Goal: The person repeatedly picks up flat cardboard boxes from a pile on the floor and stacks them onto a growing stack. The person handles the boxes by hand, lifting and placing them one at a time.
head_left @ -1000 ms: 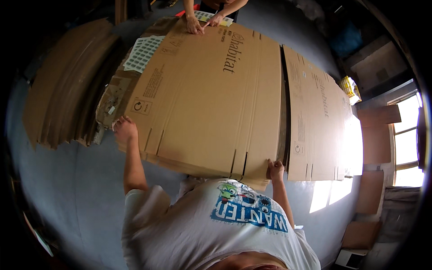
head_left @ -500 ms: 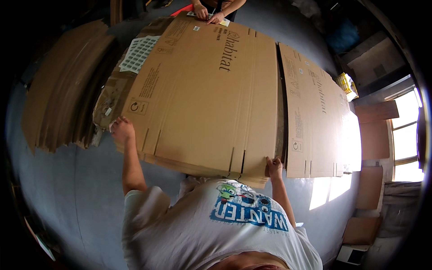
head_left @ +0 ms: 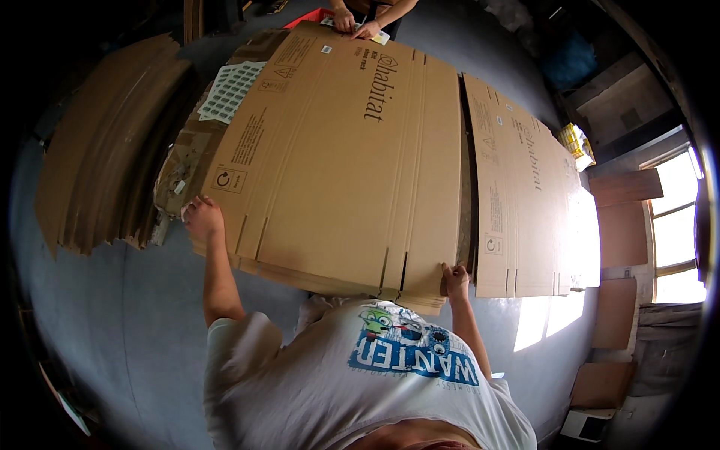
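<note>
Shifting slightly toward the person's left since the earlier frames, the large flattened brown cardboard box [head_left: 337,157] is lying on top of a stack of similar sheets, its near edge now sitting closer to the wearer's chest. It is resting flat and spanning nearly the whole width between the two arms, which is why the arms are reaching so far apart. The left hand [head_left: 201,219] is curling over the near left corner, fingers wrapped round the edge, while the right hand [head_left: 454,280] is gripping the near right corner beside the slotted flaps; holding both corners is keeping so wide a sheet level and square to the stack. Whether the thumbs are pinching underneath cannot be told.

At the far edge, a co-worker's two hands [head_left: 356,22] are pressing down on the sheet, apparently steadying the opposite end.

Just beside it, to the right, a second pile of flattened brown cardboard boxes [head_left: 525,187] is lying parallel, with a narrow gap between them. To the left, a fanned stack of plain brown cardboard sheets [head_left: 105,142] is leaning on the grey floor [head_left: 97,330]. A white sheet of small printed labels [head_left: 229,90] is showing near the far left corner, partly tucked under the cardboard. Sunlight from a window [head_left: 675,240] is falling across the floor at right.
</note>
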Available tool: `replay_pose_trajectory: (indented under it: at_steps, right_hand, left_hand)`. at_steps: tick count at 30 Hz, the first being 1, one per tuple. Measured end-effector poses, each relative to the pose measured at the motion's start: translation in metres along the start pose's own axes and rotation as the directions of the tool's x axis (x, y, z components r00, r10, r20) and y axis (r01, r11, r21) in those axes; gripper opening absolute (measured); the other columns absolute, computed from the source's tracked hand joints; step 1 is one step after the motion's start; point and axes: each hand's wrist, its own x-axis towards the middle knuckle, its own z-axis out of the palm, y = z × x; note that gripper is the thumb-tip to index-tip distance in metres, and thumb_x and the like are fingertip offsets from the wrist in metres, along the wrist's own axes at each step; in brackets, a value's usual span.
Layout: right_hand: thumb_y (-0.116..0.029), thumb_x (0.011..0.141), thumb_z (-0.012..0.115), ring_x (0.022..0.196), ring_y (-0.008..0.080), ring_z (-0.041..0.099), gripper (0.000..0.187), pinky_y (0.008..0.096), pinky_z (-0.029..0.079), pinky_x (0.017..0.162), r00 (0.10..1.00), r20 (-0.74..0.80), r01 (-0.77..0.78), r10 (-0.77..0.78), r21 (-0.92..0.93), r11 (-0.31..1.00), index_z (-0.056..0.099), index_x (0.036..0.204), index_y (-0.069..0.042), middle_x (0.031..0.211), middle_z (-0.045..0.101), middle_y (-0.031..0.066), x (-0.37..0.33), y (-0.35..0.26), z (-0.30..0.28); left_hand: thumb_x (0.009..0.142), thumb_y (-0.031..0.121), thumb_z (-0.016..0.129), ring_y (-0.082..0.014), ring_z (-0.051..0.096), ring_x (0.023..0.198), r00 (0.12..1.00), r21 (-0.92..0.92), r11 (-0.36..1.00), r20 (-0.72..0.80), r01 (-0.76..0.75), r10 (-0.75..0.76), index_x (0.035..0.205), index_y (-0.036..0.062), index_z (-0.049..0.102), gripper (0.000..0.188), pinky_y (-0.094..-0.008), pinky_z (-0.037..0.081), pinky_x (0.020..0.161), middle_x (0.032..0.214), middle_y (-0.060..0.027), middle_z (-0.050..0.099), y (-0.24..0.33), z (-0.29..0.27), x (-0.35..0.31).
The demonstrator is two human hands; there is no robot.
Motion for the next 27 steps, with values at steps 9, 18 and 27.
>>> replay_pose_trajectory:
  at_steps: [9, 18, 27]
  right_hand:
    - [-0.033, 0.076, 0.073, 0.067, 0.0147, 0.051, 0.038, 0.0312, 0.045, 0.061, 0.998, -0.021, 0.052, -0.054, -0.053, 0.997, 0.054, 0.077, 0.0, 0.07, 0.057, 0.0079, 0.014, 0.026, 0.003]
    - [-0.03, 0.076, 0.074, 0.063, 0.0123, 0.049, 0.035, 0.0298, 0.043, 0.057, 0.996, -0.028, 0.079, -0.08, -0.031, 0.996, 0.052, 0.072, -0.003, 0.067, 0.054, 0.0044, 0.017, 0.033, 0.004]
    - [-0.03, 0.076, 0.074, 0.061, 0.0118, 0.047, 0.036, 0.0299, 0.042, 0.055, 0.991, -0.055, 0.116, -0.121, -0.089, 0.989, 0.051, 0.07, -0.002, 0.064, 0.053, 0.0044, 0.019, 0.038, 0.005]
  left_hand:
    - [0.095, 0.036, 0.038, -0.0255, 0.057, 0.102, 1.0, 0.001, 1.0, -0.01, -0.014, 0.014, 0.116, 0.0118, 0.054, 0.036, -0.0464, 0.047, 0.079, 0.114, -0.009, 0.057, 0.004, -0.001, -0.003]
    - [0.095, 0.035, 0.039, -0.0267, 0.057, 0.103, 0.998, 0.014, 0.998, 0.025, -0.061, 0.061, 0.118, 0.0103, 0.052, 0.035, -0.0458, 0.047, 0.081, 0.115, -0.0099, 0.056, 0.005, -0.003, -0.001]
    - [0.096, 0.037, 0.036, -0.0274, 0.056, 0.104, 0.998, 0.037, 0.998, 0.041, -0.056, 0.055, 0.12, 0.0102, 0.049, 0.039, -0.0465, 0.047, 0.081, 0.115, -0.0096, 0.056, 0.009, -0.002, 0.001]
